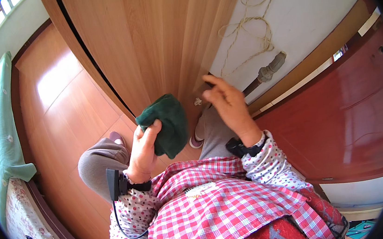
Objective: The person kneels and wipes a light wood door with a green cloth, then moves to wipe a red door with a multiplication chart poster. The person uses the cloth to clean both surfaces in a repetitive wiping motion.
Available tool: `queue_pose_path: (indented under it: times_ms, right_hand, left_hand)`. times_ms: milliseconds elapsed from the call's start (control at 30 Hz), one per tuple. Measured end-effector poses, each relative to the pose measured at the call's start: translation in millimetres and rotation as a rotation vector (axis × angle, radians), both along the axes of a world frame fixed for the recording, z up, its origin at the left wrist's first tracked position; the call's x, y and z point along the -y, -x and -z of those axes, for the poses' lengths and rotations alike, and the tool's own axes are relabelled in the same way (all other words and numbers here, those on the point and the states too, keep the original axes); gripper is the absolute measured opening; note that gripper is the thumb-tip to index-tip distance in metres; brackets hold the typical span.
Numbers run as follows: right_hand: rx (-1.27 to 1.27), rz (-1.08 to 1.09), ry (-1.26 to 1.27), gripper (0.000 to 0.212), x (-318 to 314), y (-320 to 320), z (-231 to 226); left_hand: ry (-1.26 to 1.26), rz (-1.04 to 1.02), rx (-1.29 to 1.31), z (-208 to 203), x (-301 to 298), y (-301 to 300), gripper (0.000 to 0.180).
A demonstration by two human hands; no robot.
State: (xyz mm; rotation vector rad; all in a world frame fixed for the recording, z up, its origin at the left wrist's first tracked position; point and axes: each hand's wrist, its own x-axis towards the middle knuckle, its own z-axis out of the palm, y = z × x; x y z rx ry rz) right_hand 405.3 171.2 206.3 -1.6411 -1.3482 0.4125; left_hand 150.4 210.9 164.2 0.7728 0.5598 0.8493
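A folded dark green cloth [166, 126] is gripped in my left hand [143, 148], the thumb pressed on its near side. It is held up before the lower part of a wood-grain panel [146, 40], possibly a door or a cabinet side. My right hand [230, 103] is raised to the right of the cloth, fingers apart and nothing in them. Its fingertips are close to the panel's right edge; whether they touch it I cannot tell. A small whitish thing [197, 101], too small to name, shows low on the panel between my hands.
Thin cord [265, 39] hangs looped along the white wall [314, 4]. Below it a grey pipe fitting [272, 67] sticks out. A glossy red surface [335, 113] lies to the right. At the left, a light green cloth [1, 125] drapes beside the tiled floor [59, 147].
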Motion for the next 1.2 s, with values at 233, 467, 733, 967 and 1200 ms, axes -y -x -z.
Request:
queue_pose_path:
  times_ms: [233, 467, 733, 967, 1200]
  right_hand:
    - [-0.856, -0.519, 0.291, 0.046, -8, 67, 3]
    - [-0.753, -0.526, 0.411, 0.049, -10, 87, 10]
    - [-0.837, -0.297, 0.323, 0.027, -10, 94, 35]
    - [-1.124, -0.311, 0.306, 0.022, -8, 94, 44]
    - [-1.568, -0.549, 0.588, 0.054, 7, 95, 76]
  left_hand:
    - [0.297, 0.029, 0.319, -2, 28, 2, 0.068]
    - [0.405, 0.023, 0.476, 20, 32, 22, 0.079]
    - [0.268, -0.013, 0.206, 33, 39, 31, 0.072]
    - [0.098, -0.209, -0.001, 35, 37, 30, 0.043]
    - [-0.429, -0.376, -0.732, 42, 29, 33, 0.016]
